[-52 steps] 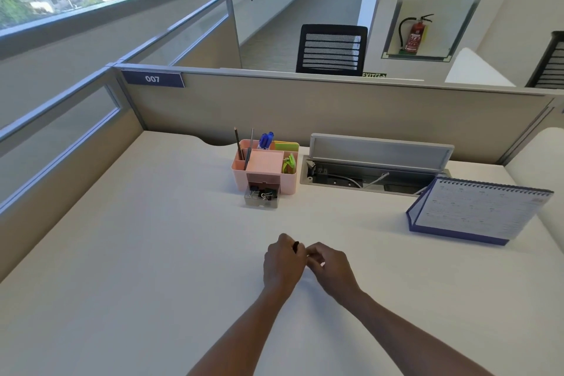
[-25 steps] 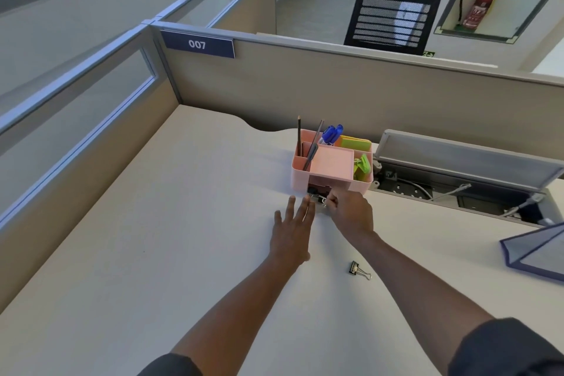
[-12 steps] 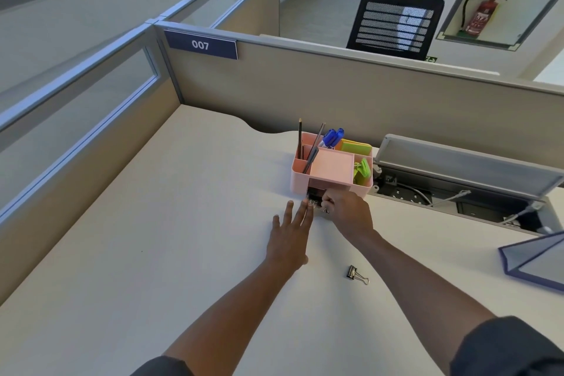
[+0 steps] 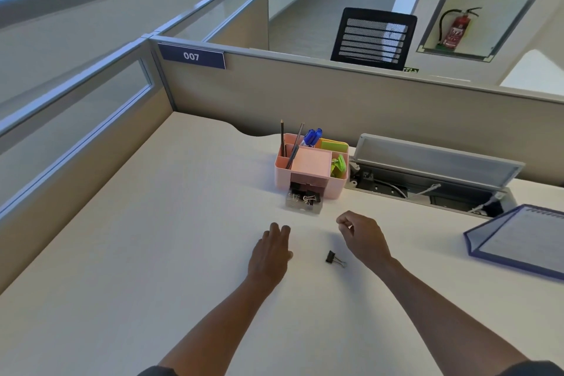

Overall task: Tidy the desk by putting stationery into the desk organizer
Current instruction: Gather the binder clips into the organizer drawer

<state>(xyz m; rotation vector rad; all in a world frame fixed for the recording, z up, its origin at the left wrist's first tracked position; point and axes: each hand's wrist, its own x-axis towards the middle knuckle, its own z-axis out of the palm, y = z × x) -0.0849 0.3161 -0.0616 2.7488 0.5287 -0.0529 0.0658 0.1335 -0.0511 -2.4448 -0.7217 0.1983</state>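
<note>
One small black binder clip [image 4: 332,258] lies loose on the pale bench [image 4: 152,253], between my hands. My left hand [image 4: 270,250] rests flat and open on the bench; my right hand [image 4: 363,238] hovers loosely curled, gripping nothing I can see. The pink plastic desk organizer [image 4: 308,168] stands just beyond, its clear drawer [image 4: 303,203] pulled out with clips inside. Next, I judge, I must pinch that clip and drop it in the drawer.

Open-plan office: numbered cubicle partition [image 4: 191,56], mesh chair [image 4: 374,36], desk [image 4: 152,253] w/ calendar [image 4: 518,241]
</note>
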